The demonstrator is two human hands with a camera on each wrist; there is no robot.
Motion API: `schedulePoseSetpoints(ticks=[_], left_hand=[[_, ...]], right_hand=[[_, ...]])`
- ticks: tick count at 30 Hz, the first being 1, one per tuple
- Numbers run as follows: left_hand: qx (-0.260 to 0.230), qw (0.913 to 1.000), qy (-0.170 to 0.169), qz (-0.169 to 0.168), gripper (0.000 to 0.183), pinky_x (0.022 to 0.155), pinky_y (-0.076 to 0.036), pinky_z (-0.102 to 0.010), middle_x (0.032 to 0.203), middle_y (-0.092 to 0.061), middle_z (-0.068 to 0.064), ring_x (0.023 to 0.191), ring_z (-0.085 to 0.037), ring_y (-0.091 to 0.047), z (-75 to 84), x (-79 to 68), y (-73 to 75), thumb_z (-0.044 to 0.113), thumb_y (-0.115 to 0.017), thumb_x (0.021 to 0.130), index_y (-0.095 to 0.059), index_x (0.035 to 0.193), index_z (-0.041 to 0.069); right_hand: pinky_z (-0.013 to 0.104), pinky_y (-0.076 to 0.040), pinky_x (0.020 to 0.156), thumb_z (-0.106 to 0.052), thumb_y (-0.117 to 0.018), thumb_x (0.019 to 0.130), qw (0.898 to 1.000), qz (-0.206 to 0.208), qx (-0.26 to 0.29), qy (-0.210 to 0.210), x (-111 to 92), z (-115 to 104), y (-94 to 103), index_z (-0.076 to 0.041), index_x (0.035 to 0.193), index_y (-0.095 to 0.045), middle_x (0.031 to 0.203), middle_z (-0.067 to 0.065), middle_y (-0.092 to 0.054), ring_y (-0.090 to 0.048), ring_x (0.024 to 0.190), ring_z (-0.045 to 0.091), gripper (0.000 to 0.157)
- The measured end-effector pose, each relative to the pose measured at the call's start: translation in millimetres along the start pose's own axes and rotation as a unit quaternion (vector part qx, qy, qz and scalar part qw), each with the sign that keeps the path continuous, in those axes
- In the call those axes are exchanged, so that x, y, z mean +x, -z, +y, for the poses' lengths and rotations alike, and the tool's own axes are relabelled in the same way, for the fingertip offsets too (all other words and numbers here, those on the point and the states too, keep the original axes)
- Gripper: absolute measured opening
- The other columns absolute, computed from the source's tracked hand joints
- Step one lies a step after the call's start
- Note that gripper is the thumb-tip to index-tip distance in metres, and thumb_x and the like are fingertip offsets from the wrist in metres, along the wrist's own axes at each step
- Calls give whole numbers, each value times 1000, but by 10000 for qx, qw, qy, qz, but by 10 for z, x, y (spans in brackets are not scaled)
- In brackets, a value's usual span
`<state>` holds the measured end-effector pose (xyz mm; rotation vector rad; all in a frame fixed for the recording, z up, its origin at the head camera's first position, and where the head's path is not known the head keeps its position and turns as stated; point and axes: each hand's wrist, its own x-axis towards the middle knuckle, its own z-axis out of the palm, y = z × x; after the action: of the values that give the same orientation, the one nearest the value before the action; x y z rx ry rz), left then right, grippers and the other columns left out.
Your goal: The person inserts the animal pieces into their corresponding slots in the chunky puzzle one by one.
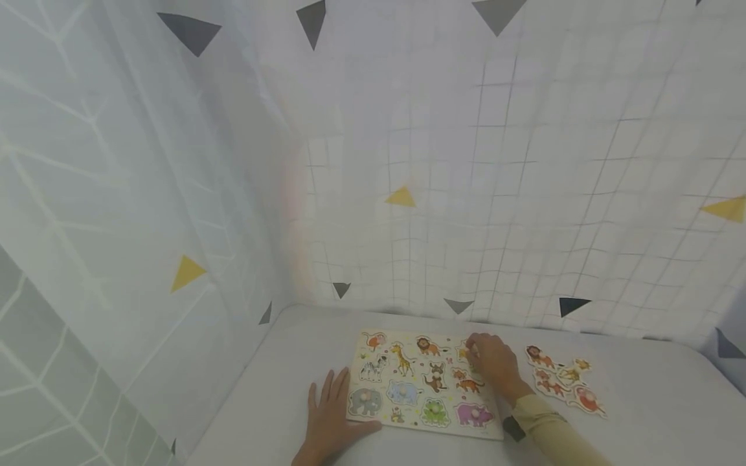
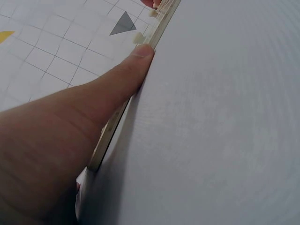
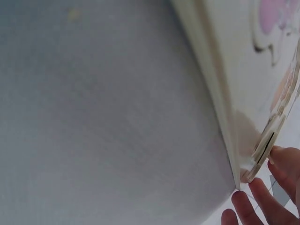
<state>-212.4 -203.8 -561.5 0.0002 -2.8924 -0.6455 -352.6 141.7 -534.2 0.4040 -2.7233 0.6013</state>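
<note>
A wooden animal peg puzzle board (image 1: 422, 419) lies flat on the white surface, bearing several animal pieces with knobs, such as a purple hippo (image 1: 473, 414), a green frog (image 1: 434, 412) and a grey elephant (image 1: 365, 402). My left hand (image 1: 331, 414) rests at the board's left front corner with fingers spread, its thumb (image 2: 124, 70) along the front edge. At the far right corner, my right hand (image 1: 494, 362) pinches a yellowish puzzle piece (image 1: 464, 354), mostly hidden by the fingers. In the right wrist view this piece (image 3: 262, 157) lies against the board's corner.
Right of the board lie loose animal pieces: a lion (image 1: 539, 357), a giraffe (image 1: 575, 371), a reddish-brown animal (image 1: 550, 383) and a pink monkey (image 1: 587, 400). A grid-patterned cloth wall (image 1: 443, 246) rises behind, with a patterned curtain (image 1: 87, 194) at left.
</note>
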Motion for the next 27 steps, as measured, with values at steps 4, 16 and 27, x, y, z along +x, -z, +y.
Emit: schedulePoseSetpoints(ticks=[4,16,27], left_hand=[[46,10000,8,-68,129,127,-8,-73,167,-37,-12,158,-41,-25,24,-2,25,85,-74,65,-33,159,7],[35,9998,78,-193,132,126,-7,-74,168,-36,-11,158,-41,-25,-9,-1,-43,89,-71,63,-32,160,9],[175,9998,-30,-4,131,127,-8,-73,167,-37,-10,157,-40,-26,-52,20,-82,90,-69,64,-33,160,9]], right_hand=[[37,-51,58,-17,-76,92,9999,-102,50,7,-21,-15,34,-9,99,-72,95,12,-76,-60,75,21,12],[44,-54,62,-12,-77,89,9999,33,105,36,-94,-31,59,-7,96,-72,94,12,-75,-64,78,26,10],[54,-59,74,-13,-71,94,9997,98,171,152,-117,37,72,-5,106,-73,106,15,-76,-70,92,36,15]])
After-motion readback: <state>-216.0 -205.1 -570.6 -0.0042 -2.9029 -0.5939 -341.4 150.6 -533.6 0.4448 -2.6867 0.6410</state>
